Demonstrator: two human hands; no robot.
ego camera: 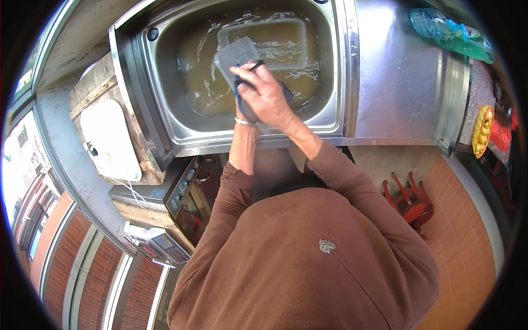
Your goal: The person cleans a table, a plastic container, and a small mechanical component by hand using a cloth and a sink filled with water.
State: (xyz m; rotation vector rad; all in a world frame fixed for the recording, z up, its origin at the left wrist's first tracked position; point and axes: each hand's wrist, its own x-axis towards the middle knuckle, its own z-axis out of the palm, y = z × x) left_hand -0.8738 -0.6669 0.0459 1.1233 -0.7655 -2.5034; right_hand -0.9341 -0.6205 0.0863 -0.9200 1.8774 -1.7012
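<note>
Both hands are over the stainless-steel sink basin [165,86], which holds murky brownish water. My right hand [266,97] grips a dark cloth-like item [285,91], with a black end poking out by the fingers. Beneath it, my left hand [244,108] is mostly hidden; a white bangle [245,121] circles that wrist. Something blue-edged lies along the left hand, too covered to name. Just beyond the fingertips is a small clear plastic container or lid [237,55]; whether the left hand holds it is hidden. A larger clear plastic container [284,49] lies in the water behind.
Right of the basin runs a steel drainboard [396,82], with a tied plastic bag [437,27] at its far corner. On the left are a white plastic lid-like panel [111,140] on wooden boards and a digital scale [159,245]. A red stool [410,202] stands at lower right.
</note>
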